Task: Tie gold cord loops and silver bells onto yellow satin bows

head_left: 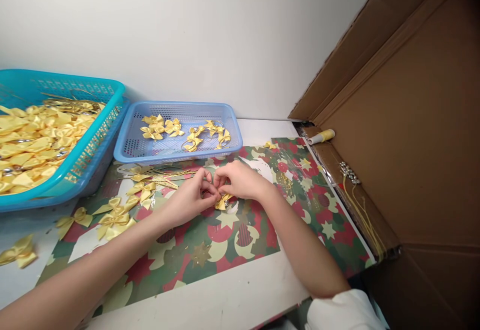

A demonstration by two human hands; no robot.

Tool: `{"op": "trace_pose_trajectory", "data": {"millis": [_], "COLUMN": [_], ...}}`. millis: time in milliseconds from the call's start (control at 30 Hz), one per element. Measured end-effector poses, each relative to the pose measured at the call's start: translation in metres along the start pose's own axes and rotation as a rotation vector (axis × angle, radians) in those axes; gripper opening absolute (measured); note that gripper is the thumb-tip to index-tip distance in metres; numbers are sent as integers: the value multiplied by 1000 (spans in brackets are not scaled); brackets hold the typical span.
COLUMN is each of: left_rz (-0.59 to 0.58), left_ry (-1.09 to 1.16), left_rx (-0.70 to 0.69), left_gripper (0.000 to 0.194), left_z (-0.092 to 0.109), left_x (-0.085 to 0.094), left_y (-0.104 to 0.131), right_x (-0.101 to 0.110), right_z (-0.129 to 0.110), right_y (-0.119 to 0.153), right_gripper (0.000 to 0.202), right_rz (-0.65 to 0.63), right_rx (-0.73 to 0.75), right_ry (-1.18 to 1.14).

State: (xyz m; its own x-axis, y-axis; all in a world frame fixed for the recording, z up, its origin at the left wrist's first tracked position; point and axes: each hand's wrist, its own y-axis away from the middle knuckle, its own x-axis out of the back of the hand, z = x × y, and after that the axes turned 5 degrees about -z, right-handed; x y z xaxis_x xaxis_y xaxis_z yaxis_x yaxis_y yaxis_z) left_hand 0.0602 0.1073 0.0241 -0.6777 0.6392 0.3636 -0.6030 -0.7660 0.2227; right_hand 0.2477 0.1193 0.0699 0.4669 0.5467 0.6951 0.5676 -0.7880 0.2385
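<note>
Over the middle of the patterned sheet, my left hand (193, 197) and my right hand (240, 180) meet fingertip to fingertip. Both are pinched closed on a small yellow ribbon bow (224, 201), which has a silver bead or bell at its lower edge. My fingers hide the upper part of the bow. Left of my left hand lie loose yellow bows (114, 220) and a bundle of thin gold strips or ties (165, 176). The light blue basket (180, 159) behind my hands holds several bow pieces, some with thin wire loops.
A turquoise basket (107, 115) heaped with yellow bows stands at the left. A cardboard panel (405, 120) walls off the right side. Along its base lie a thread spool (321, 136) and gold cords (360, 210) with silver beads. The patterned sheet (258, 240) covers the table.
</note>
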Motion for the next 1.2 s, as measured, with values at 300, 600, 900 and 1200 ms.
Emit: {"op": "trace_pose_trajectory", "data": {"millis": [300,600,900,1200], "left_rz": [-7,22,-26,-40], "left_ry": [-35,-84,-46,6], "left_rx": [6,-19,-12,-2], "left_gripper": [32,28,28,31], "left_z": [3,6,1,1], "left_x": [-2,-4,0,3], "left_y": [1,2,0,0], "right_x": [-2,0,6,4], "right_z": [2,1,1,1], "right_y": [-1,-1,4,2], "right_gripper": [23,22,20,20], "right_rz": [38,31,-17,-13], "right_rx": [21,35,-32,-36], "right_ry": [-12,-61,-227,-226]}}
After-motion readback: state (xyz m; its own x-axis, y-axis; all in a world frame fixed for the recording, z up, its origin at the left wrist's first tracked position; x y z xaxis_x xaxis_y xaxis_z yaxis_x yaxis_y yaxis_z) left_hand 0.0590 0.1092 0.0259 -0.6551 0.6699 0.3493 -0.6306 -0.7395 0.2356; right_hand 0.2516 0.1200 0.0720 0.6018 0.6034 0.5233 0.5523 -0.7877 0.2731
